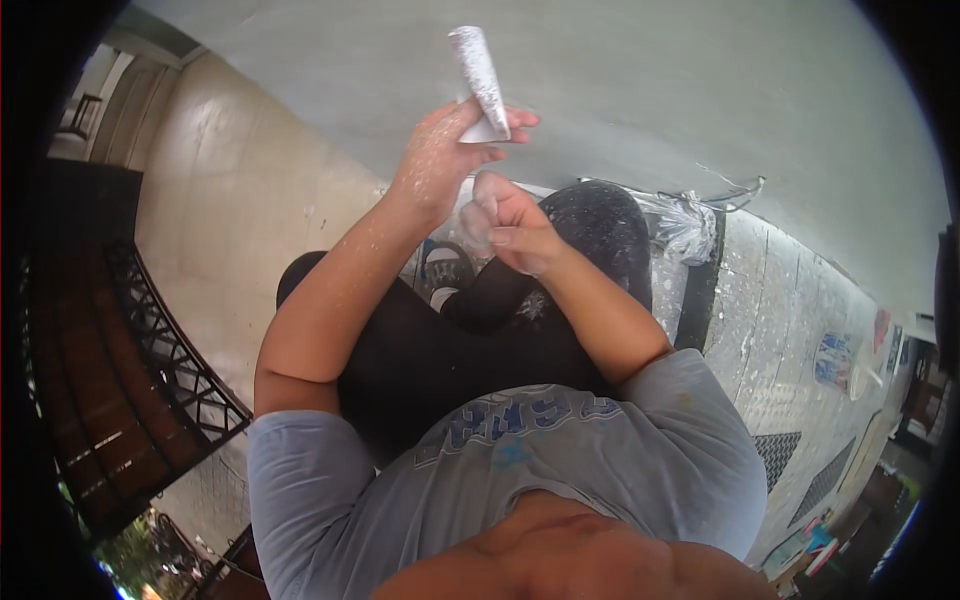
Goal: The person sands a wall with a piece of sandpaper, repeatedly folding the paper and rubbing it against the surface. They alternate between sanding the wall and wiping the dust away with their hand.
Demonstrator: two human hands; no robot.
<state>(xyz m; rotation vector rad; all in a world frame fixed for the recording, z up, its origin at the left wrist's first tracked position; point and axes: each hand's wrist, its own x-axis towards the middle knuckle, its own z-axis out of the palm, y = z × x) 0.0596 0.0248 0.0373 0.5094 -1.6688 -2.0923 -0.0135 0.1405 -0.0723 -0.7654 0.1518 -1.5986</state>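
My left hand (440,150) is raised near the wall with a folded sheet of sandpaper (482,85) pinched in it. The sheet is pale, speckled with white dust, and sticks up beyond the fingers. White powder coats the back of this hand and the forearm. Just below and to the right, my right hand (520,225) is curled closed close to the left wrist, with dusty, slightly blurred fingertips. Whether anything is inside its fingers is hidden. Both hands are above my bent, dark-clothed legs (440,350), where white dust marks one knee.
A smooth grey wall (700,90) rises in front of me. By my knee are a crumpled clear plastic bag (685,228) and a loose cable (742,190). Dark metal latticework (160,320) borders the left. A tub with a blue label (833,360) sits on the paint-spattered floor (755,300).
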